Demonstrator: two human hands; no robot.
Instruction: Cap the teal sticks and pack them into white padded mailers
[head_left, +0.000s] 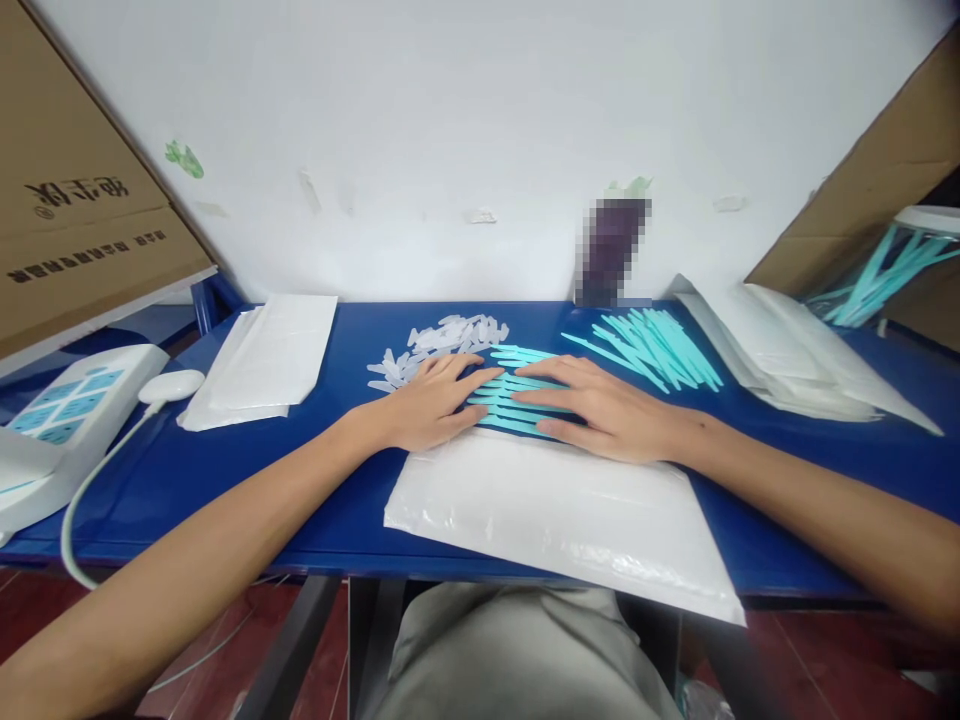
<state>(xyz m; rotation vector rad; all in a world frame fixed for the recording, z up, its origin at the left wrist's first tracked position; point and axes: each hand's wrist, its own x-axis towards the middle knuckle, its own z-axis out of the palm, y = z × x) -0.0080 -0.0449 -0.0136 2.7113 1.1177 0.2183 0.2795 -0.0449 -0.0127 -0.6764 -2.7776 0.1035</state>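
Observation:
Several slim teal plastic sticks [517, 412] lie side by side in a row on the blue table. My left hand [431, 405] rests over their left ends, palm down with the fingers spread. From the other side my right hand [611, 405] reaches across their right ends, its fingers also apart and touching them. Neither hand grips anything. Right below the row lies a white padded envelope [547, 505], overhanging the table's front edge. Small translucent whitish pieces [457, 335] are heaped just beyond my left hand. Behind my right hand is a loose pile of teal sticks [664, 350].
White envelopes [274, 350] are stacked at left, and more envelopes [780, 350] at right. A power strip [82, 400] and round white corded disc [171, 386] sit far left. Cardboard [82, 190] flanks the blue table [247, 480]. A clear container [926, 222] holds teal sticks at far right.

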